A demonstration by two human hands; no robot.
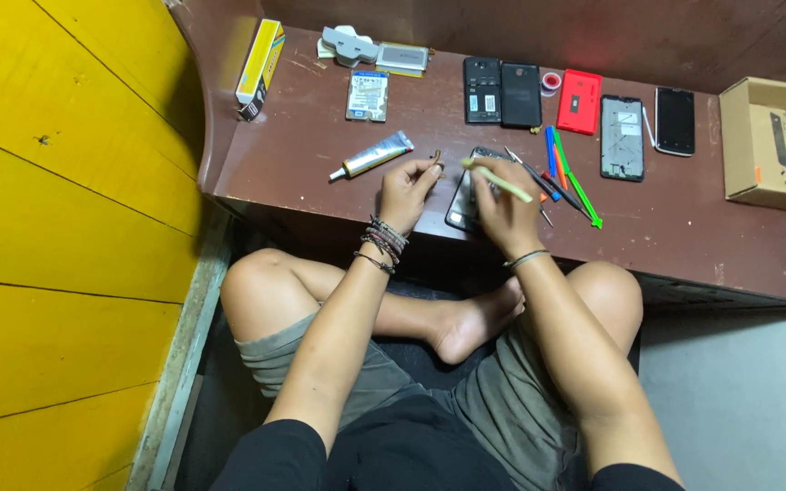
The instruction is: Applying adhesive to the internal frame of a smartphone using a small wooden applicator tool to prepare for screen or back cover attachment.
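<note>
At far right, cardboard box (757,136) (open) holds a dark tool (778,138).

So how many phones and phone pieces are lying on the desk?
6: two black ones side by side, red cover, grey frame, black phone, and one under the hands. Others may be hidden.

Across the desk lay five phones or phone parts, one hard drive (367,95), one glue tube (373,155), two boxes.
</note>
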